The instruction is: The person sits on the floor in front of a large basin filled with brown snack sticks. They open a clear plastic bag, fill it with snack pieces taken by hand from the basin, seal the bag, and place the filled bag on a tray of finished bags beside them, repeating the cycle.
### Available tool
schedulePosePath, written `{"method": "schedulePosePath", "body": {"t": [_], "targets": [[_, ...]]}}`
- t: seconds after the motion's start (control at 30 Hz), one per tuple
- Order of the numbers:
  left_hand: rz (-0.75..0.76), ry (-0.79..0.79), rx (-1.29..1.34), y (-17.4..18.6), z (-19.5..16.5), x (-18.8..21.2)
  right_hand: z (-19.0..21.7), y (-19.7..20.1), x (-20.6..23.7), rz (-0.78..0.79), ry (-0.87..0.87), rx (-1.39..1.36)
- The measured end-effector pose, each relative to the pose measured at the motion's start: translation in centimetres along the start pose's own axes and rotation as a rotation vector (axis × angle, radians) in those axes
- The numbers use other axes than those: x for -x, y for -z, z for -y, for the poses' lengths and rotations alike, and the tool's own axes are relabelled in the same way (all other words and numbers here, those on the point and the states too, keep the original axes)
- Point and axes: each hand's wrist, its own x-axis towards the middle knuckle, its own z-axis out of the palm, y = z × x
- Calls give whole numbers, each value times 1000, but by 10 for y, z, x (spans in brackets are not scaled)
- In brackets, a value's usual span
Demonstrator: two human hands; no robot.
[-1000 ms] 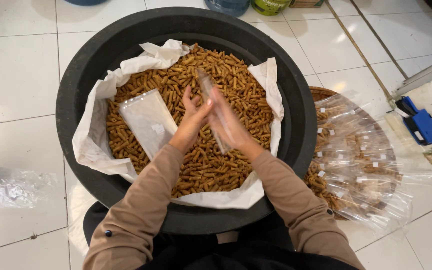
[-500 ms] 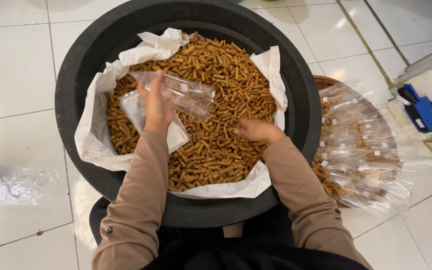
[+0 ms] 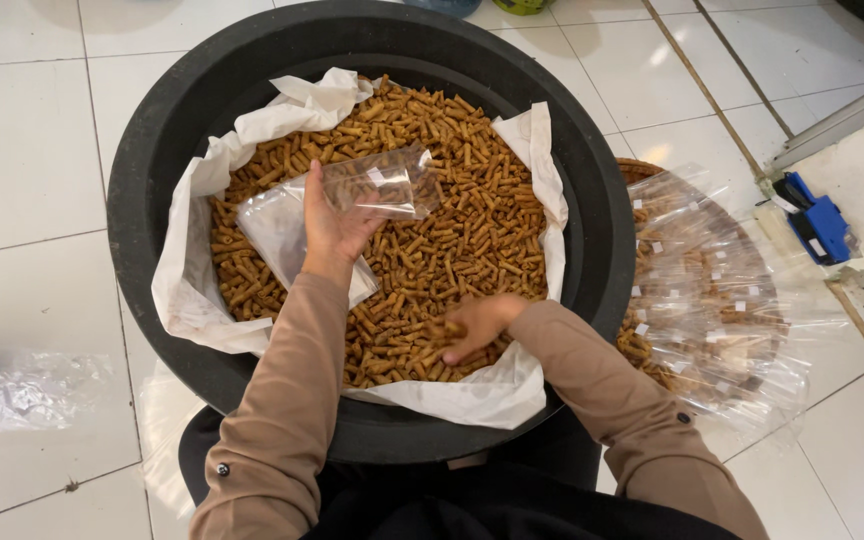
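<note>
A large black tub (image 3: pixel 152 160) lined with white paper (image 3: pixel 187 300) is full of short brown stick snacks (image 3: pixel 462 210). My left hand (image 3: pixel 337 230) holds a small clear plastic bag (image 3: pixel 387 185) open-ended above the snacks. A stack of flat clear bags (image 3: pixel 272 225) lies on the snacks just under that hand. My right hand (image 3: pixel 477 325) is down in the snacks near the tub's front, fingers closed around a handful of sticks.
A pile of filled clear snack packets (image 3: pixel 717 300) sits on a woven tray right of the tub. A blue tool (image 3: pixel 817 220) lies on a white surface at far right. Crumpled clear plastic (image 3: pixel 22 390) lies on the tiled floor at left.
My left hand has lifted one clear bag off the stack and holds it up. My right hand has left the bag and dropped into the snacks near the front.
</note>
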Motion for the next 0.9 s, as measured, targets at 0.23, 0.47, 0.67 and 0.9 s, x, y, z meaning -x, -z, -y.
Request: {"method": "schedulePosePath", "body": {"t": [0.23, 0.47, 0.67, 0.9], "targets": [[-46, 31, 52, -3, 0, 3, 10, -8, 2, -55, 5, 41], [73, 32, 71, -1, 2, 3, -28, 12, -8, -81, 219, -380], [-100, 44, -27, -8, 11, 7, -49, 87, 55, -574, 482, -991], [28, 75, 5, -17, 27, 15, 4, 152, 60, -1382, 836, -1407]]}}
